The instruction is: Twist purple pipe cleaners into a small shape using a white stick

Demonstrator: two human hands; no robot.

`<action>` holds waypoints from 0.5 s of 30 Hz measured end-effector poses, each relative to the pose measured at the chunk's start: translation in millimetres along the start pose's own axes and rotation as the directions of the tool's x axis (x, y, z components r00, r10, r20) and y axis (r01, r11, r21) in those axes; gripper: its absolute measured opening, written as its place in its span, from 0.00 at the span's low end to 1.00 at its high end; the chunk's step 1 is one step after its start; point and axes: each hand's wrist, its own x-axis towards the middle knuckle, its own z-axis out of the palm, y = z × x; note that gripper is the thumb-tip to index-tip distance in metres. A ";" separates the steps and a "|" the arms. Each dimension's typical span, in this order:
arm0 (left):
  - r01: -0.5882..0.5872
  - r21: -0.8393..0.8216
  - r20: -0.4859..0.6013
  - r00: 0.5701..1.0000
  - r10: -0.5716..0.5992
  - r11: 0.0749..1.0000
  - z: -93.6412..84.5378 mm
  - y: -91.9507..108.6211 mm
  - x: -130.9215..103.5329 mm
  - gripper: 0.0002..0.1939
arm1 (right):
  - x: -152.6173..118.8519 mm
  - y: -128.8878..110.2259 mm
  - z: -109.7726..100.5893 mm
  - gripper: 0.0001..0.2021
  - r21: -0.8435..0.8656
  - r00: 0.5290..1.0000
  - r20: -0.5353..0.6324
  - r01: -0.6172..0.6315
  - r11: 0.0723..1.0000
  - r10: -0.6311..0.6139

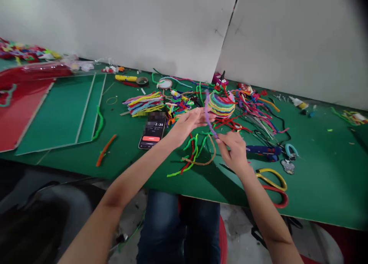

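the right hand (233, 149) pinches the lower end of a purple pipe cleaner (206, 116) above the tabletop (319, 175); the left hand (193, 121) is at its middle, grip unclear.

The one view here looks out from the seated person's head, facing forward and tipped down over the green table (324, 152). The lap (161, 225) sits right beneath it at 6 o'clock, and the pale wall (129, 30) closes it off at 12. I'd call it near: both forearms (138, 175) loom in from 7 and 5 o'clock, the left hand (188, 122) and right hand (234, 147) close to the middle.
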 end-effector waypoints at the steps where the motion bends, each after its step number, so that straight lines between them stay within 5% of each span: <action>1: 0.036 -0.088 0.009 0.999 -0.035 0.995 2.6 -1.6 4.1 0.21 | 3.0 -1.2 -0.2 0.10 -0.044 0.999 0.039 0.000 0.999 0.002; 5: 0.104 -0.274 -0.055 0.991 -0.124 0.956 -1.7 -11.6 13.0 0.10 | 5.2 -2.3 9.3 0.10 -0.111 0.997 0.076 -0.020 0.994 0.029; 8: 0.050 -0.362 -0.226 0.964 -0.140 0.931 -5.0 -22.4 13.0 0.05 | 1.1 -0.2 19.0 0.10 -0.139 0.996 -0.020 -0.086 0.986 0.084; 11: -0.027 -0.366 -0.397 0.908 -0.130 0.930 -3.8 -33.3 7.9 0.05 | -2.5 2.2 23.6 0.10 -0.191 0.990 -0.074 -0.134 0.972 0.122; 15: -0.068 -0.360 -0.466 0.877 -0.116 0.930 -8.0 -41.2 2.1 0.08 | -6.7 5.1 26.9 0.09 -0.236 0.998 0.008 -0.061 0.970 0.065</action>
